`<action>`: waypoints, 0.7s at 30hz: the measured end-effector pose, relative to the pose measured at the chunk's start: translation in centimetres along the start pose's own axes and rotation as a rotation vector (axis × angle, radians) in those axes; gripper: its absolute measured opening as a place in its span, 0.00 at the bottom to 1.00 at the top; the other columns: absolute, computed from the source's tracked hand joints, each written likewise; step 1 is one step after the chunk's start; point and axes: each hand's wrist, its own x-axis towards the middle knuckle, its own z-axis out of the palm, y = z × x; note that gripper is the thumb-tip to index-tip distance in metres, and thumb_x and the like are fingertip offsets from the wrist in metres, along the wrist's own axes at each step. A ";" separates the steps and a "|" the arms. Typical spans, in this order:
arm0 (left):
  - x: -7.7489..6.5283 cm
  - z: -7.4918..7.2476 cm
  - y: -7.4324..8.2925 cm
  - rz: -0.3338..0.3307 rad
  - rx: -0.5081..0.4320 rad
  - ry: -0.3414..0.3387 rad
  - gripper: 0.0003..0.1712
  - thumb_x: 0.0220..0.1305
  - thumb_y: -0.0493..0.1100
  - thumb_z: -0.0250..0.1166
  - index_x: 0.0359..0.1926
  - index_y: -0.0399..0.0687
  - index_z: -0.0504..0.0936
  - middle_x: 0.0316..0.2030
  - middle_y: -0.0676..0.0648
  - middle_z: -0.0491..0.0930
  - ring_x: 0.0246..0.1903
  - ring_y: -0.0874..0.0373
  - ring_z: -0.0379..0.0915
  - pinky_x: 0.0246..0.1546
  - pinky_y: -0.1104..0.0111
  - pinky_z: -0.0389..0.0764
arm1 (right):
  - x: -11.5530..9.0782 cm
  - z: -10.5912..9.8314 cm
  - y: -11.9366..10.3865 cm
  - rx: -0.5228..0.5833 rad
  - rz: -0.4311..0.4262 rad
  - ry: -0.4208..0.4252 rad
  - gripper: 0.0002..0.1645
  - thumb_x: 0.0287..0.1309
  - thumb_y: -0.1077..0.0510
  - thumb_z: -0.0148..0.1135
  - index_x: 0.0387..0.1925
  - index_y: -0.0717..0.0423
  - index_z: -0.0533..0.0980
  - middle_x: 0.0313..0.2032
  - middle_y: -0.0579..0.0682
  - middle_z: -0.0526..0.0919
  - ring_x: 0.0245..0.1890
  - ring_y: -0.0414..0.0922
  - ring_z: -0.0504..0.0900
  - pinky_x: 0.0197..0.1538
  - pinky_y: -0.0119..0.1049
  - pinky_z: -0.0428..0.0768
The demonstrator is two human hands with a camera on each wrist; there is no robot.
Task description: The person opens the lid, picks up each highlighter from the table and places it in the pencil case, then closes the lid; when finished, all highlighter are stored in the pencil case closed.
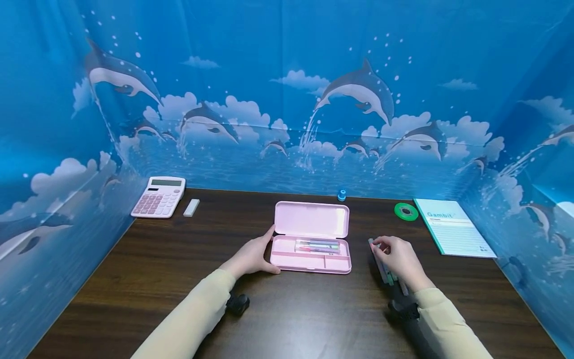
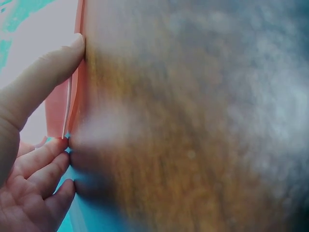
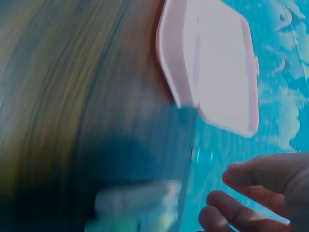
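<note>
A pink pencil case point(image 1: 287, 260) lies with its lid point(image 1: 311, 219) raised. Colored pens point(image 1: 317, 246) in a clear sleeve lie in its tray. My left hand point(image 1: 253, 256) holds the case's left end, the thumb point(image 2: 58, 65) against its front edge and the other fingers farther back. On the right, several slim pens or markers point(image 1: 383, 271), pale and green, lie side by side, partly hidden under my right hand point(image 1: 400, 259). In the right wrist view, that hand's bent fingers point(image 3: 251, 169) show nothing between them; the pens point(image 3: 137, 200) are blurred there.
A calculator point(image 1: 159, 198) and a white eraser point(image 1: 191, 207) lie at the back left. Behind the case stands a small blue object point(image 1: 342, 195). A green tape roll point(image 1: 406, 211) and a notepad point(image 1: 453, 227) are at the right. Dolphin-printed curtains point(image 1: 287, 99) border the table.
</note>
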 end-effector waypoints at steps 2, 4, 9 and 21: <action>-0.2 0.1 0.0 -0.002 -0.003 0.000 0.70 0.39 0.56 0.79 0.75 0.44 0.43 0.67 0.41 0.64 0.63 0.47 0.64 0.62 0.55 0.67 | -0.6 -0.6 0.8 -0.002 0.012 -0.011 0.11 0.56 0.62 0.63 0.41 0.63 0.81 0.29 0.52 0.82 0.28 0.46 0.75 0.31 0.40 0.77; -0.3 0.1 0.0 -0.009 -0.004 0.000 0.70 0.39 0.56 0.79 0.75 0.44 0.43 0.67 0.41 0.64 0.63 0.47 0.64 0.62 0.55 0.66 | -1.1 -1.0 1.5 -0.006 0.021 -0.025 0.12 0.56 0.62 0.63 0.41 0.64 0.81 0.30 0.54 0.83 0.28 0.46 0.76 0.31 0.41 0.77; -0.4 0.0 0.0 -0.021 -0.001 0.004 0.71 0.39 0.55 0.79 0.75 0.44 0.43 0.66 0.40 0.65 0.63 0.47 0.65 0.62 0.55 0.66 | -1.9 -1.7 2.8 -0.008 0.058 -0.066 0.13 0.56 0.59 0.64 0.40 0.65 0.81 0.31 0.56 0.83 0.28 0.46 0.75 0.31 0.41 0.77; 0.1 -0.2 0.3 -0.010 0.022 -0.006 0.71 0.39 0.55 0.79 0.75 0.42 0.42 0.65 0.39 0.66 0.63 0.46 0.65 0.62 0.55 0.66 | -2.9 -1.5 4.7 -0.023 0.135 -0.148 0.13 0.53 0.59 0.65 0.38 0.65 0.80 0.28 0.52 0.80 0.26 0.44 0.73 0.28 0.38 0.73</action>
